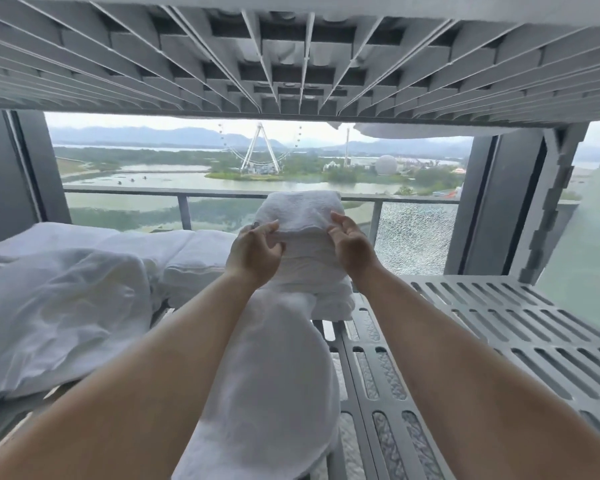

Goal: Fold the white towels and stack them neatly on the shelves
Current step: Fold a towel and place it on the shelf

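A stack of folded white towels (305, 268) stands on the slotted grey shelf (499, 323), near its middle. My left hand (257, 252) pinches the left front edge of the top towel (300, 211), fingers curled on its fold. My right hand (350, 245) grips the right front edge of the same towel. Both forearms reach in from below. A long white towel (274, 393) lies in front of the stack and runs toward me between my arms.
More folded white towels (194, 265) sit left of the stack, and a rumpled white sheet (59, 313) lies further left. The upper shelf's ribbed underside (291, 64) hangs close overhead. A grey upright (548, 209) stands on the right. Bare slotted shelf lies to the right.
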`<state>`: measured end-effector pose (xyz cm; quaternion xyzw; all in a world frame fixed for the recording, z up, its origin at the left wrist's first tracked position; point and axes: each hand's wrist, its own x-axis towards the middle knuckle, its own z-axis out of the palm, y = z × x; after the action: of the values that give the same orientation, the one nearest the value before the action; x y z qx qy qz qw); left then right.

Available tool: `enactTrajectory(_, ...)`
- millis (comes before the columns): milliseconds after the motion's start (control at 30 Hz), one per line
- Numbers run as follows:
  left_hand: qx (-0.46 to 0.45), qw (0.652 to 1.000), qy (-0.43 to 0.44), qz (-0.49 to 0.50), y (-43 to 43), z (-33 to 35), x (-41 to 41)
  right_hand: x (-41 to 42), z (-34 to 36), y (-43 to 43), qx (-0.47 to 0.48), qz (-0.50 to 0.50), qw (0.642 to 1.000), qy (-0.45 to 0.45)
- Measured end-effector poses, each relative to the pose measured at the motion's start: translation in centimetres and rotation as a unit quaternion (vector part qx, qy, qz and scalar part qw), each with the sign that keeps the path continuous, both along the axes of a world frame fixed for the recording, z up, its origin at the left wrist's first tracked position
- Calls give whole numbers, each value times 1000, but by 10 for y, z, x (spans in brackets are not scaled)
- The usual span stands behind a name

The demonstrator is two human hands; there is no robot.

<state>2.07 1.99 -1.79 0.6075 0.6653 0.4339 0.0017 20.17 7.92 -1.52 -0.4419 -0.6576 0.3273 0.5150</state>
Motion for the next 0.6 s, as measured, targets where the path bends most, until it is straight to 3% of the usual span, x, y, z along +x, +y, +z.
enactTrajectory(167, -26, 1000, -11, -8, -19, -7, 9, 0, -20, -36, 56, -111, 992, 0)
enactTrajectory(267, -25, 999, 29, 17, -37, -14, 13, 4, -44, -69, 127, -168, 978, -8)
enactTrajectory(433, -80, 990, 86, 79, -80, -33, 15, 4, -75, -96, 73, 29, 974, -211)
enactTrajectory(600, -216, 963, 89, 136, -111, -44, 25, 9, -80, -104, 48, 83, 977, -192)
